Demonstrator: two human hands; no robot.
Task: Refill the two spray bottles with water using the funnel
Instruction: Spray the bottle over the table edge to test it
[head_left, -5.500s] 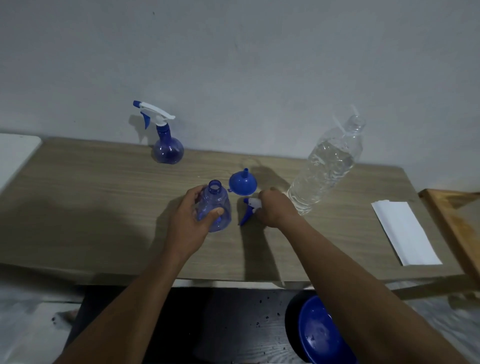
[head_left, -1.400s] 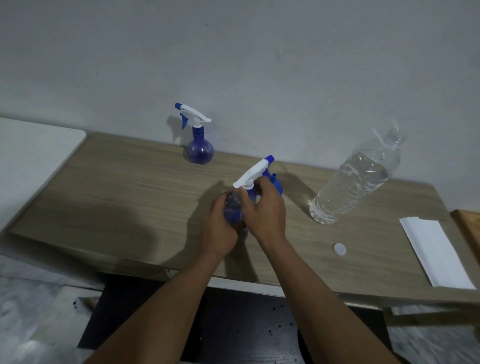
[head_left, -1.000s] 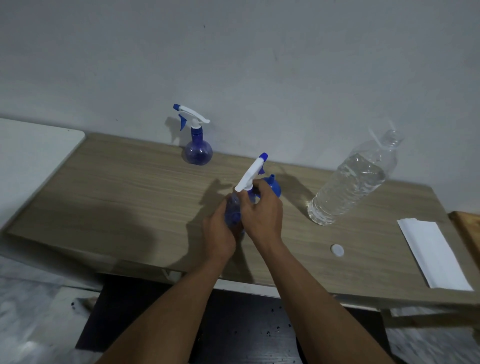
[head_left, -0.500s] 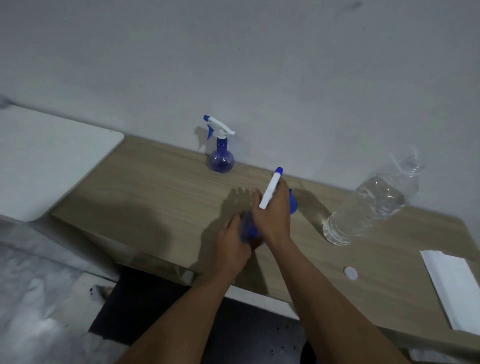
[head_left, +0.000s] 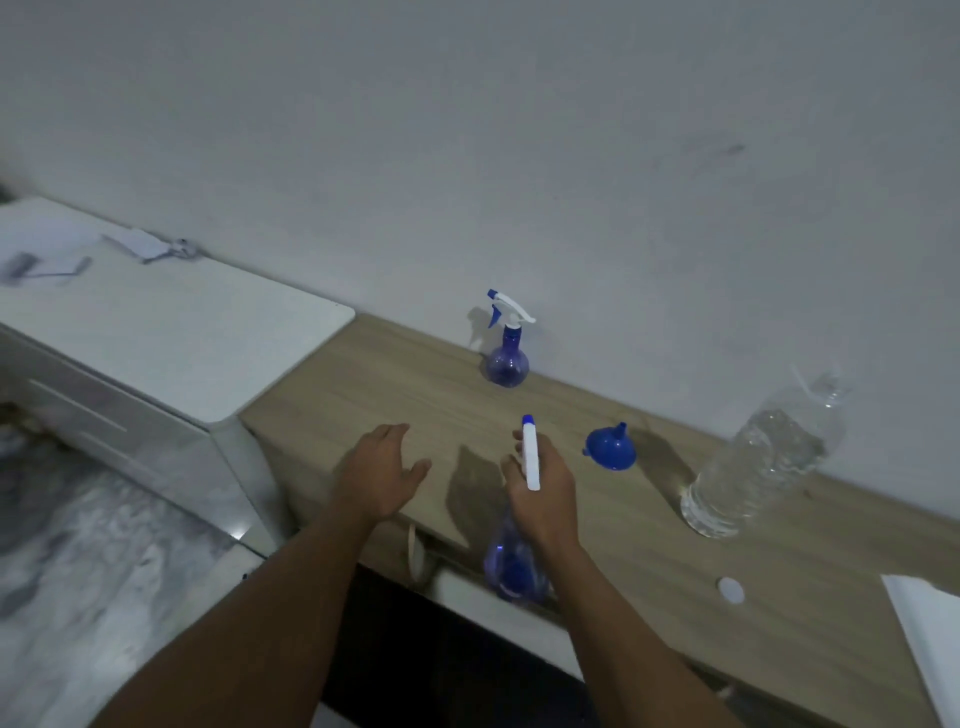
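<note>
Currently my right hand (head_left: 545, 493) grips the near spray bottle (head_left: 511, 566) below its trigger head, over the wooden table's (head_left: 405, 389) near edge. My left hand (head_left: 382, 478) hovers spread open, left of it. The far spray bottle (head_left: 507, 358) stands by the wall, and the blue funnel (head_left: 610, 449) sits mouth-down just right of my right hand.

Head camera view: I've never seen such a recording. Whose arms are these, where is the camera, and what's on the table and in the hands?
No machine: a person's bare arms, filmed by a wide-angle camera on their head, looking down. The right hand grips a translucent blue spray bottle by its white trigger top; the left hand is open, holding nothing. On the wooden table: a second blue spray bottle, a blue plastic funnel, a clear plastic water bottle, a white cap and white paper.
</note>
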